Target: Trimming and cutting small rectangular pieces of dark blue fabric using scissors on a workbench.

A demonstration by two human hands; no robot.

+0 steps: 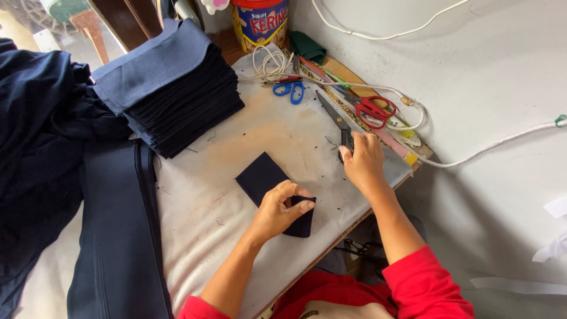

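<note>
Pinching a dark navy fabric rectangle (269, 188) with my left hand (280, 210), my right hand (361, 160) grasps black-handled shears (338, 123) on the stained white padded table (207, 212).

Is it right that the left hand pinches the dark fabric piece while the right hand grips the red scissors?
Not quite. In the head view the right hand is on the black shears; the red scissors lie untouched. The left hand does pinch the dark fabric piece.

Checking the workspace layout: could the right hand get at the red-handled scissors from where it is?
Probably yes. The right hand rests on the dark scissors at the table's right edge, and the red-handled scissors lie just beyond it along that edge. Only a white cord runs close by; nothing covers them.
</note>
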